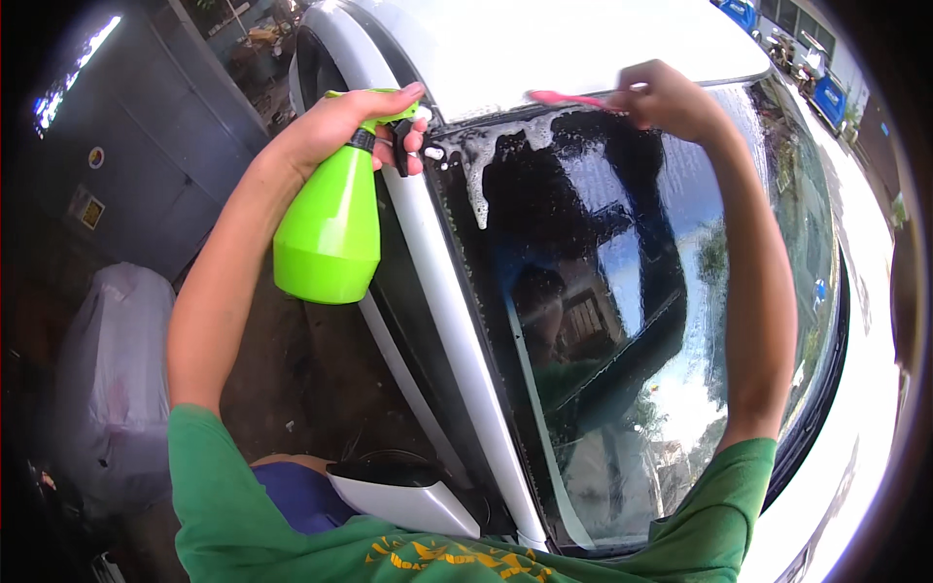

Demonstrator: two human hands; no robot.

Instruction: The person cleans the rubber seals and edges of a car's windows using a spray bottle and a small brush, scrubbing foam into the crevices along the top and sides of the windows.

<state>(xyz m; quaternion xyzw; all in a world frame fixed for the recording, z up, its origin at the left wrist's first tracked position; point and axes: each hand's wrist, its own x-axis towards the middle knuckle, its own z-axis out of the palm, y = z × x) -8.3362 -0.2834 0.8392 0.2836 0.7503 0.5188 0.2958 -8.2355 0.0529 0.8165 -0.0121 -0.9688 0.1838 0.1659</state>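
Note:
A bright green spray bottle (326,228) hangs tilted from my left hand (335,126), whose fingers wrap round its neck and black trigger. Its nozzle, with white foam on it, is by the upper left corner of the car windshield (603,243). My right hand (671,102) is closed on a slim pink brush (564,98), slightly blurred, held along the windshield's top edge; it looks like a toothbrush, its bristles not clearly visible. White foam (479,189) lies along that edge and runs down the dark wet glass in streaks.
The white car roof (583,44) extends beyond the windshield. A silver pillar (442,291) borders the glass on the left, with a side mirror (418,500) close to my body. Left stand a grey metal gate (146,146) and a plastic-covered object (117,369). Blue vehicles (829,99) are far right.

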